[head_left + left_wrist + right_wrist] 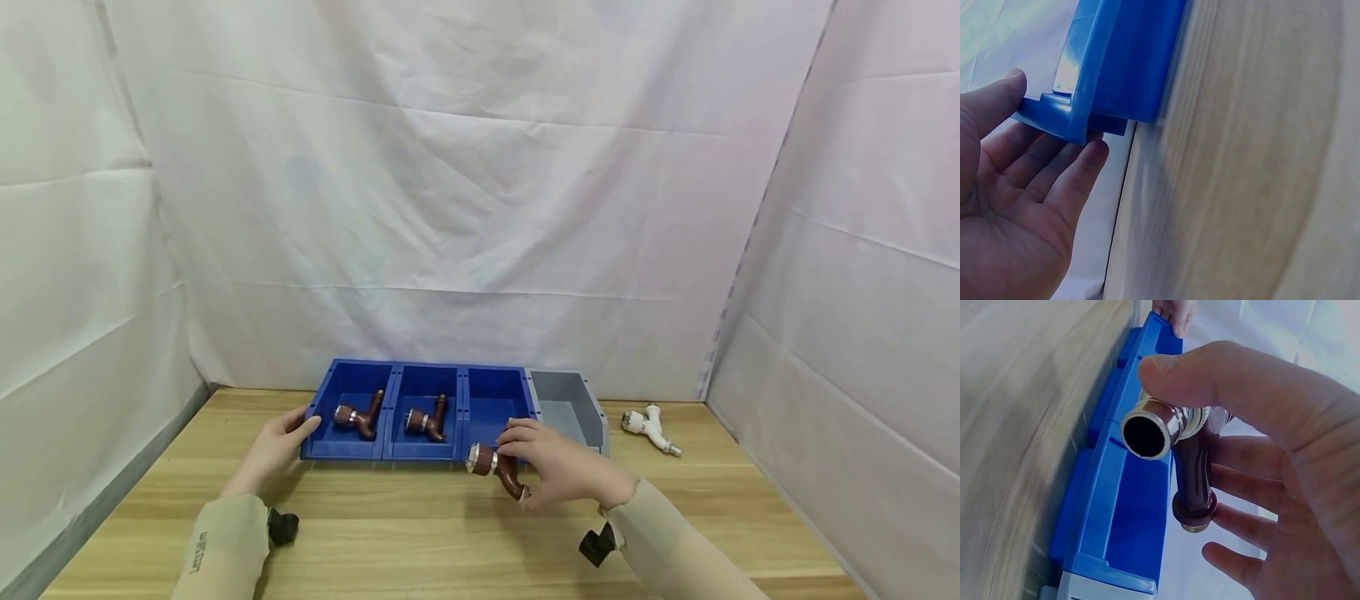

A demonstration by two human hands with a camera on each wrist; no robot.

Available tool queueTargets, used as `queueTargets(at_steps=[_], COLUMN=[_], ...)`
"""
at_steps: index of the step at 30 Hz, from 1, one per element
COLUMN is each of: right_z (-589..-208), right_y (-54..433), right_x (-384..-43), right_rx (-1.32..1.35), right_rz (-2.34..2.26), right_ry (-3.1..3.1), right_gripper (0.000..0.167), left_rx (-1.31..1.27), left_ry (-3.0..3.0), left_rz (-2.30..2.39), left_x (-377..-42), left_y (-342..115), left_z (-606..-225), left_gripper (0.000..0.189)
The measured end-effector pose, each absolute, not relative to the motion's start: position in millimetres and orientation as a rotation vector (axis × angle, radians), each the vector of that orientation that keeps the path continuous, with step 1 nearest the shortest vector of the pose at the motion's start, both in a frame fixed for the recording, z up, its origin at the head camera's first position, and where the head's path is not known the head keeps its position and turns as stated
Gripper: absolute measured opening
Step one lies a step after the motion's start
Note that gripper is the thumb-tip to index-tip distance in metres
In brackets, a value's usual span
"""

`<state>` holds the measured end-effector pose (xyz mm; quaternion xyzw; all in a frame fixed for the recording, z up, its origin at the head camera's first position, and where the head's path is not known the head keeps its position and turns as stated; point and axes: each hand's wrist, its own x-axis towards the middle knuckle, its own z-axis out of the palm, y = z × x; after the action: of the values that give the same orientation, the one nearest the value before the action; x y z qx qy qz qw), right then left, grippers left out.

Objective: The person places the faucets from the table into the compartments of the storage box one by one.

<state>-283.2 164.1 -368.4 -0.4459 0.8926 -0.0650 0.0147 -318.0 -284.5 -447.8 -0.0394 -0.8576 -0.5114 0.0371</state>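
Observation:
My right hand [562,468] holds a brown faucet [507,473] with a silver-capped knob, just in front of the third blue bin [495,400]. Up close in the right wrist view, the thumb presses on the faucet [1195,481] near its round open spout, with fingers behind its body. At the far left end, my left hand [273,446] grips the corner of the first blue bin [341,451], thumb at the rim and fingers under it in the left wrist view. One brown faucet [364,418] lies in that first bin, and another faucet [431,421] in the second bin [420,451].
A grey bin [567,417] joins the row's right end. Right of it, a white faucet [651,428] lies on the wooden table [390,533]. White cloth [450,208] hangs behind the bins and along both sides.

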Motion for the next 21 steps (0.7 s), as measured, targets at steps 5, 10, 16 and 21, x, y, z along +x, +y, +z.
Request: queueTargets(at_steps=[5, 10, 16, 21], right_z=[-368.8, -368.1, -367.2, -366.7], right_y=[163.8, 162.4, 161.3, 161.3], right_x=[-285.7, -287.8, -289.5, -289.9], right_rx=[-1.386, -1.384, -1.369, -1.346], right_rz=[-0.2, -0.204, -0.194, -0.209], right_ry=[2.785, 2.779, 2.784, 2.785], right_gripper=[0.069, 0.069, 0.07, 0.07], left_rx=[-0.139, -0.134, -0.128, -0.142], left_ry=[-2.625, -2.624, -2.633, -2.641], left_rz=[-1.57, -1.575, -1.565, -1.529], left_x=[-319.2, -319.4, -318.6, -317.6], left_y=[-283.3, -283.7, -284.3, -283.8], left_z=[-447.4, -448.4, -448.2, -447.0], left_gripper=[0.06, 0.061, 0.063, 0.062])
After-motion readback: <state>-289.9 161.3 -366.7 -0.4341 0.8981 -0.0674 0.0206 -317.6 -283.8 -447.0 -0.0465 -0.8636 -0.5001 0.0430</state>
